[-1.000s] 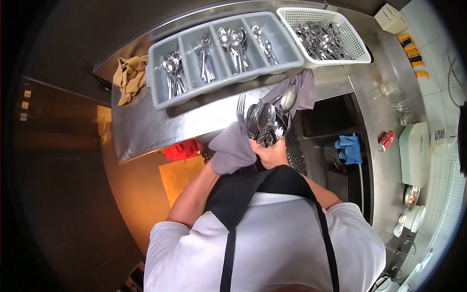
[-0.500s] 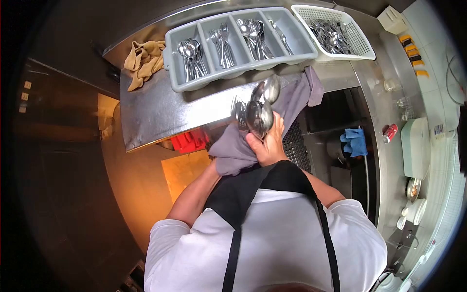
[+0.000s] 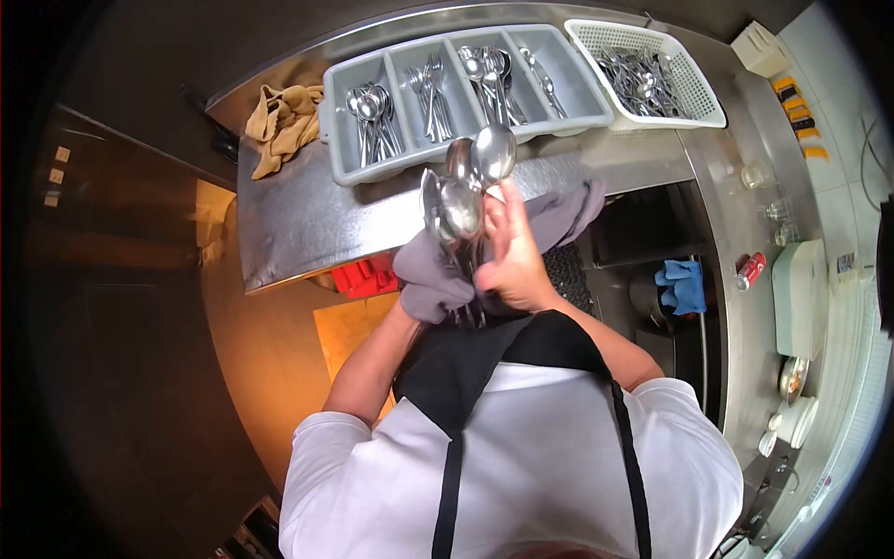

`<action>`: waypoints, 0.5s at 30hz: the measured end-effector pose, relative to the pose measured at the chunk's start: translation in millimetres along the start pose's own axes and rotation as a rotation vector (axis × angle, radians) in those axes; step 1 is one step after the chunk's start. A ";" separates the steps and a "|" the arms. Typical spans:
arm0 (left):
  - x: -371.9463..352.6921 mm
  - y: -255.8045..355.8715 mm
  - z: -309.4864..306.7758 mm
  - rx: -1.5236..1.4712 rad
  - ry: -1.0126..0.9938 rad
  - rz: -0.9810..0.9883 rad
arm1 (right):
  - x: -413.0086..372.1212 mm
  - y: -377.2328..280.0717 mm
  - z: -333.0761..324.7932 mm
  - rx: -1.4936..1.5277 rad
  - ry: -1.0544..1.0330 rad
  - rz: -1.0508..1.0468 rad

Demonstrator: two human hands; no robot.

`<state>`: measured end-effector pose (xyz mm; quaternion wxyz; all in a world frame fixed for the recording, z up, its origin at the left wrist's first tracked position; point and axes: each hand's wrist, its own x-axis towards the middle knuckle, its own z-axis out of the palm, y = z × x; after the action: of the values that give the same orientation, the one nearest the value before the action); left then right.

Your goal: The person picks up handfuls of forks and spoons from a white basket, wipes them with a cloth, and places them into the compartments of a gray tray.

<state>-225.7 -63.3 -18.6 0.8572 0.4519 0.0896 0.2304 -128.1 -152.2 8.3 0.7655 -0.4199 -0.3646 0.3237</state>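
A bundle of cutlery (image 3: 461,207), mostly large spoons with their bowls up, stands in front of my chest. Grey cloth (image 3: 433,279) wraps around its lower left side. My left hand (image 3: 413,306) is under this cloth, closed around the handles through it, with its fingers hidden. On the bundle's right side is my right hand (image 3: 518,268), its fingers stretched upward and its thumb apart, close against the spoons. More of the cloth (image 3: 568,212) trails behind my right hand. Beyond the bundle, a grey divided tray (image 3: 372,172) holds spoons, forks and knives in separate compartments.
A white perforated basket (image 3: 705,107) with jumbled cutlery stands right of the tray. At the left lies a tan cloth (image 3: 282,126) on the steel counter (image 3: 307,224). Farther right are a blue cloth (image 3: 683,286), a red can (image 3: 751,270) and glasses (image 3: 756,175).
The bundle has moved left and slightly up, and its spoons have spread. My right hand has loosened from around the handles, its fingers now straighter. The view has shifted slightly.
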 end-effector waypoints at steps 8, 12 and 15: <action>9.7 -50.4 -19.6 -0.415 -0.021 -0.204 | 77.4 -19.5 -44.8 0.422 -0.004 0.170; 14.2 -43.5 0.1 -0.531 0.094 -0.336 | 87.9 -12.2 -42.6 0.343 0.049 0.172; 17.0 -35.4 9.0 -0.362 0.124 -0.371 | 97.9 -9.8 -45.1 0.373 0.090 0.171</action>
<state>-196.4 -79.0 -41.5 0.9445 0.2520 0.1805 0.1087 -37.4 -96.4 27.8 0.8153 -0.3142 -0.2267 0.4303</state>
